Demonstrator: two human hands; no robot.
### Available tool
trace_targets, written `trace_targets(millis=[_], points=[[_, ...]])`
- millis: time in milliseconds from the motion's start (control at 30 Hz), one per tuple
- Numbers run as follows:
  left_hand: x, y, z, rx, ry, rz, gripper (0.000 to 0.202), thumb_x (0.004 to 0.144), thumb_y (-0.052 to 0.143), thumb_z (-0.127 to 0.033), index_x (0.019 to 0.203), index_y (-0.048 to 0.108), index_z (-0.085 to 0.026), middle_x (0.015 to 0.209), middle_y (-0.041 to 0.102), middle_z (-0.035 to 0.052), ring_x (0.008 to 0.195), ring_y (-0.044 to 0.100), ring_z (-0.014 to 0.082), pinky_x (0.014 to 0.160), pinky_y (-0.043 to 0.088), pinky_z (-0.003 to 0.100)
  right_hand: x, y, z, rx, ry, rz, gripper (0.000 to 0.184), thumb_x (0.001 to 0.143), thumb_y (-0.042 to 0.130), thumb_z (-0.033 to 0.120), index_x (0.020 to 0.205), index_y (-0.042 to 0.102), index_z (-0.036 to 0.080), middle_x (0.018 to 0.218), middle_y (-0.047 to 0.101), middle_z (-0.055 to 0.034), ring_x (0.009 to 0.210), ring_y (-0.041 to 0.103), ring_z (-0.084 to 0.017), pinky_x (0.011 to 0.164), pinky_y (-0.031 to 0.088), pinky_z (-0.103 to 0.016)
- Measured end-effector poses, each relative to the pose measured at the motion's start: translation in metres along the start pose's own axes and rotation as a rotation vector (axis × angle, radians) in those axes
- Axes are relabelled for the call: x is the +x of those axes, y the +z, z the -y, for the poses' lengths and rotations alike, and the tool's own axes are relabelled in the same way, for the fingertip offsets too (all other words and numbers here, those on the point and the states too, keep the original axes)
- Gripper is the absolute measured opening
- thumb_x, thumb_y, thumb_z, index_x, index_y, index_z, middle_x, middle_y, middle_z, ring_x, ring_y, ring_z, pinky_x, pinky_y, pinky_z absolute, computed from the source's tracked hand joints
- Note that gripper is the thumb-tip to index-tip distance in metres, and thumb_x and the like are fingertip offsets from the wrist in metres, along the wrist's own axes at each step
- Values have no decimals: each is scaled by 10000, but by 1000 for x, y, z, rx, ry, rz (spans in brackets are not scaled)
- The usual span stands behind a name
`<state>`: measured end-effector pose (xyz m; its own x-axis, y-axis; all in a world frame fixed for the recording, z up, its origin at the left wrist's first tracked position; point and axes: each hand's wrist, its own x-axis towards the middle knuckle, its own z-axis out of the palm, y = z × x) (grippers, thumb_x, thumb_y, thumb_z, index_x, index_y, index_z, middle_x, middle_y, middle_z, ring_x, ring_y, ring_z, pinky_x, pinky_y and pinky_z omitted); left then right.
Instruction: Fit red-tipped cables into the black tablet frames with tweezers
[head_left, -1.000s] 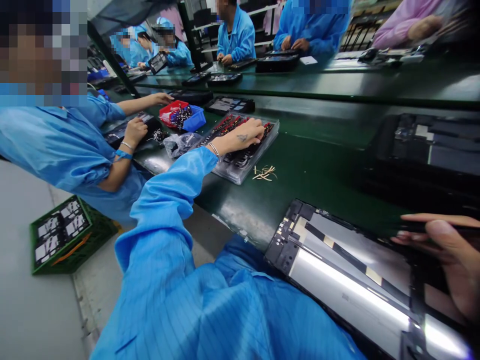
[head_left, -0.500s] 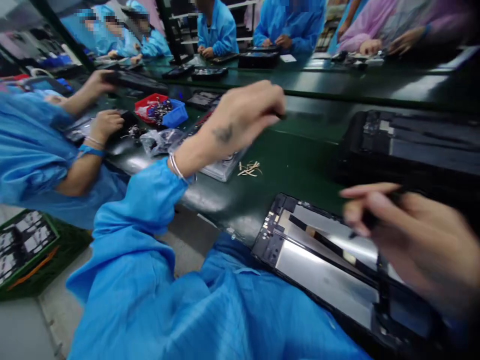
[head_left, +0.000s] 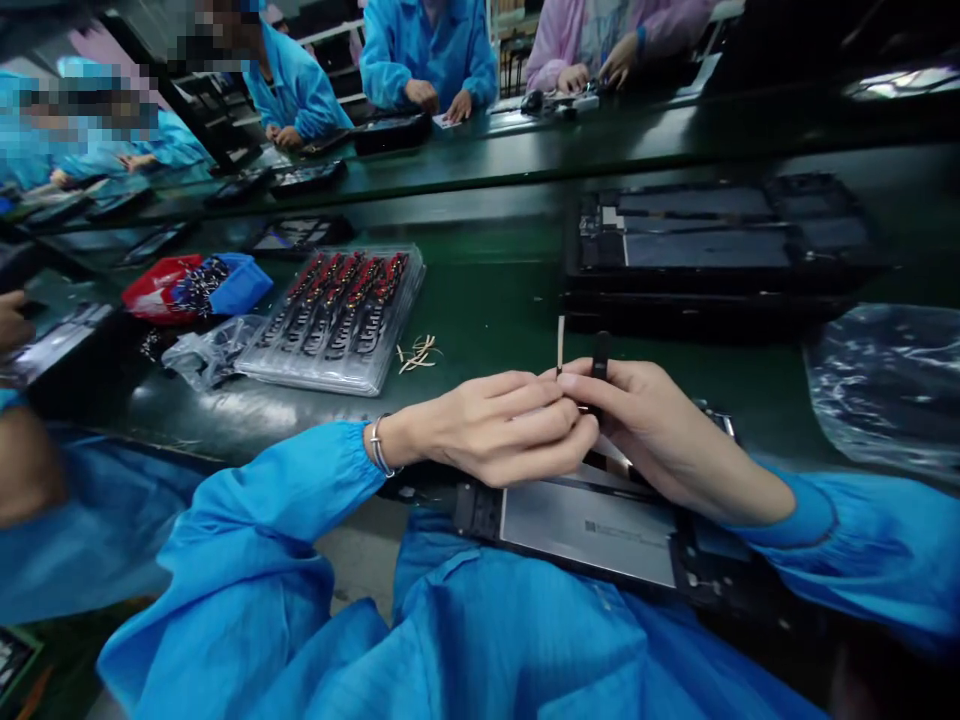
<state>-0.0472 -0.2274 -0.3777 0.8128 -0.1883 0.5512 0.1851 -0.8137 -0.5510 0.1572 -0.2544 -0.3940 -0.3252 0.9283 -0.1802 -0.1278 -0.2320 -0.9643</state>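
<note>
My left hand (head_left: 499, 425) and my right hand (head_left: 645, 425) meet fingertip to fingertip above an opened tablet chassis (head_left: 592, 525) at the table's near edge. Both pinch a small part; a thin tan strip (head_left: 560, 345) and a short black piece (head_left: 600, 355) stick up from between the fingers. Which hand holds which I cannot tell. A clear blister tray (head_left: 337, 315) with rows of small black and red parts lies to the left on the green belt (head_left: 487, 310).
Another open tablet (head_left: 712, 245) lies beyond my hands. Red and blue bins (head_left: 199, 285) of small parts, a crumpled plastic bag (head_left: 199, 355) and tan peeled strips (head_left: 416, 352) sit left. A plastic sheet (head_left: 885, 385) lies right. A co-worker's arm is at far left; others work across the line.
My left hand lifted off the blister tray and swung right to join my right hand over the tablet. The view turned right, away from the co-worker.
</note>
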Motion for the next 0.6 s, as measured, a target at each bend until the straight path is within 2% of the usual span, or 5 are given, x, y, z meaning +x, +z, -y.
trace_targets(millis=[100, 200, 300, 433, 600], points=[[0, 0, -1, -25, -243, 11, 192, 1055, 588, -303, 1036, 690, -141, 927, 746, 62, 851, 711, 159, 736, 605, 275, 2, 2, 4, -211, -130, 2, 342, 842, 774, 482, 742, 669, 172, 640, 565, 4, 588, 480, -114, 536, 374, -243], [0, -2, -1, 38, -396, 123, 149, 1072, 533, -234, 1022, 646, -151, 926, 722, 61, 808, 665, 147, 714, 563, 270, 1, 1, 8, -474, -286, 12, 330, 912, 670, 432, 698, 622, 185, 613, 562, 5, 571, 484, -123, 532, 345, -260], [2, -7, -2, 24, -450, 220, 183, 1085, 485, -209, 996, 634, -150, 923, 699, 52, 793, 629, 136, 705, 524, 256, 0, -1, 7, -700, -437, -34, 292, 945, 590, 336, 693, 584, 190, 640, 562, 8, 596, 491, -125, 553, 330, -275], [7, -13, -8, -3, -496, 277, 231, 1097, 425, -184, 979, 620, -144, 907, 675, 51, 796, 608, 138, 700, 504, 252, -2, -2, 6, -795, -607, -37, 206, 940, 559, 197, 734, 571, 198, 695, 583, 15, 629, 525, -117, 597, 364, -275], [8, -10, -11, 42, -460, 254, 208, 1057, 459, -130, 910, 605, -151, 810, 618, 35, 732, 555, 161, 670, 470, 290, -6, 1, 7, -843, -646, 27, 153, 941, 543, 166, 841, 649, 209, 834, 672, -17, 733, 613, -152, 672, 429, -296]])
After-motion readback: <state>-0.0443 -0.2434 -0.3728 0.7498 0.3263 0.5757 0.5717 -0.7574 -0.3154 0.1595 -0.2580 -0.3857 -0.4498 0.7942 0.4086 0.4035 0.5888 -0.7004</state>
